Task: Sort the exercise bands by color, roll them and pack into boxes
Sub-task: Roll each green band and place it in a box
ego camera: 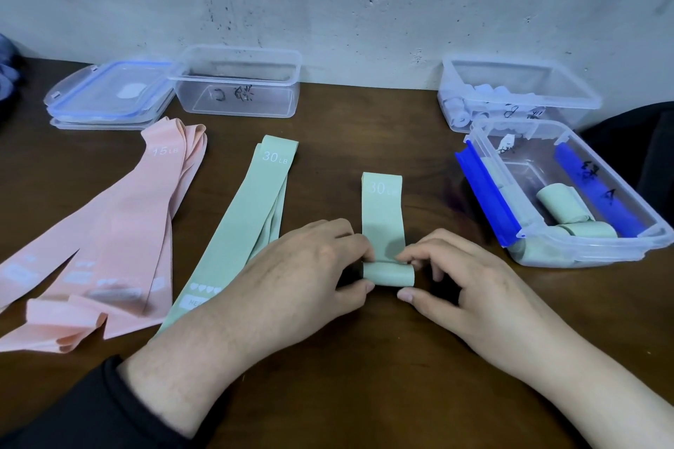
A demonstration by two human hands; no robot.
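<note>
— Where's the band being worked on?

— A green band (383,215) lies on the brown bench (364,357), straight out from the person, with "30 LB" printed at its far end. Its near end is wound into a short roll (388,274).

— And the hands?

— The left hand (299,273) pinches the left end of the roll, thumb below and fingers (359,242) curled over the top. The right hand (470,277) pinches the right end the same way, thumb tip at the near edge.

— What else is green?

— A flat stack of green bands (251,215) just left of the left hand, partly under its wrist. More green rolls (561,206) sit in the clear box with blue clips (591,255) at the right.

— Other colours?

— A spread of pink bands (109,237) marked "15 LB" at the far left, some folded at the near end. Behind the right-hand box, another clear box (518,95) holds pale rolls; I can't tell their colour for sure.

— Anything by the wall?

— An empty clear box (237,84) with writing on its side, and beside it stacked lids (109,95) with blue rims.
</note>
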